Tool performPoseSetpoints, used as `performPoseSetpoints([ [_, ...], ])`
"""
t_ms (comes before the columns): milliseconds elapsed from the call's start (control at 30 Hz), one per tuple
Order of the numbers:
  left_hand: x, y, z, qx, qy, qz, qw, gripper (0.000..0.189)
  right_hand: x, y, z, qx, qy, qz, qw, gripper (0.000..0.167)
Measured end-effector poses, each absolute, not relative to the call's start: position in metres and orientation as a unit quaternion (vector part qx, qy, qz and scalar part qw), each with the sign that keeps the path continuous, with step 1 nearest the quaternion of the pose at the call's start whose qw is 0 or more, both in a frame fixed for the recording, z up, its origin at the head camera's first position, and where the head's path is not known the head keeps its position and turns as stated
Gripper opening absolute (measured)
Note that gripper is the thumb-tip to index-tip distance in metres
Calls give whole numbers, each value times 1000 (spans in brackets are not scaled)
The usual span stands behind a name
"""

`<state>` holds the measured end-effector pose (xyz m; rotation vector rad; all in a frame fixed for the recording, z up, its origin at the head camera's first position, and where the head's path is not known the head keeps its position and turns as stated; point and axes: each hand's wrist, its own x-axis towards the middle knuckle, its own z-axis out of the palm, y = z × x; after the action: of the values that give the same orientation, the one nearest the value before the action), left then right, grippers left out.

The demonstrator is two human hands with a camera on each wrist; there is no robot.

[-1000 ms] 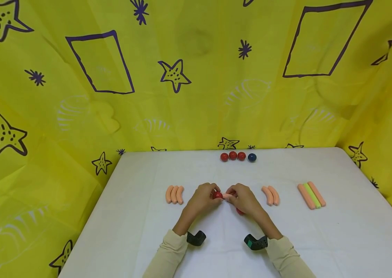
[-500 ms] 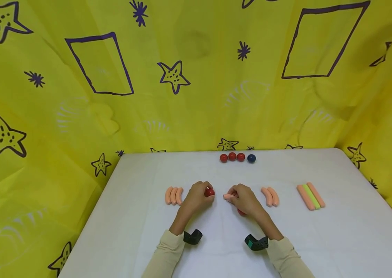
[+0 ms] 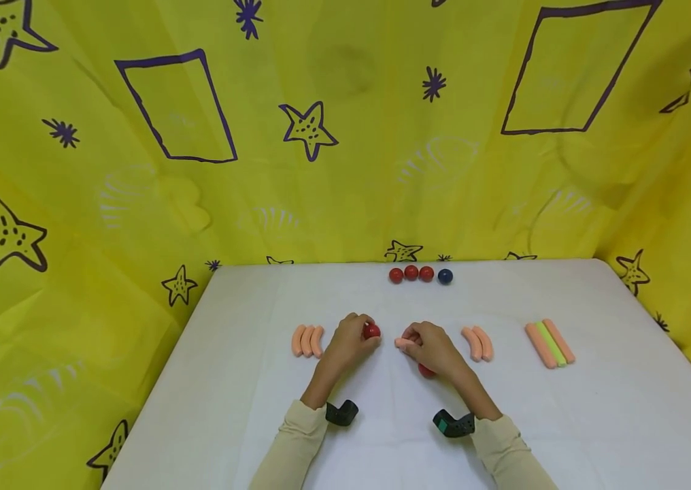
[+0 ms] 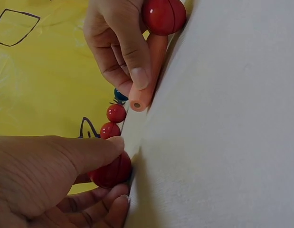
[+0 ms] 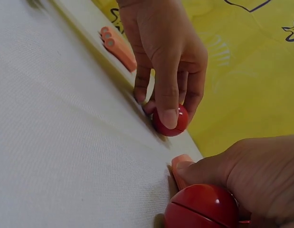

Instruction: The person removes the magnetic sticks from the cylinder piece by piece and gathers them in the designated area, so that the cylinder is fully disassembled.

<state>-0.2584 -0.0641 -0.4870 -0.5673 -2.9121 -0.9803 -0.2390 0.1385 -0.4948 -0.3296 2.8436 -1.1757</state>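
Observation:
My left hand [image 3: 345, 346] pinches a red ball [image 3: 372, 331] between thumb and fingers, just over the white table. My right hand [image 3: 436, 348] grips an orange magnetic rod [image 4: 151, 71]; its free end, with a small grey magnet spot, points toward the left hand. At the rod's other end sits a second red ball [image 4: 163, 16], partly hidden under the right hand in the head view. A gap separates the left hand's ball from the rod's tip.
Several balls, red [image 3: 411, 273] and one blue [image 3: 445, 276], line the table's back edge. Curved orange rods lie at left [image 3: 307, 341] and right [image 3: 477, 344]. Farther right lie straight orange rods [image 3: 541, 346] with a green rod [image 3: 550, 344] between. Yellow patterned cloth [image 3: 321, 190] surrounds the table [image 3: 229, 422].
The left hand's red ball was against the rod's tip one second ago. That hand has drawn it away to the left and slightly back. The right hand has hardly moved.

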Motion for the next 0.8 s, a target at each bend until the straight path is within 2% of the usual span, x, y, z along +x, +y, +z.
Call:
performPoseSetpoints([
  [233, -276, -56, -491, -136, -942, -305, 25, 35, -239, 140, -496, -104, 915, -388, 27, 19],
  [533, -325, -42, -486, -119, -956, -268, -3, 34, -239, 142, -496, -102, 911, -397, 34, 18],
  [800, -358, -31, -490, -104, -948, -301, 17, 35, -237, 143, -497, -106, 908, -404, 26, 19],
])
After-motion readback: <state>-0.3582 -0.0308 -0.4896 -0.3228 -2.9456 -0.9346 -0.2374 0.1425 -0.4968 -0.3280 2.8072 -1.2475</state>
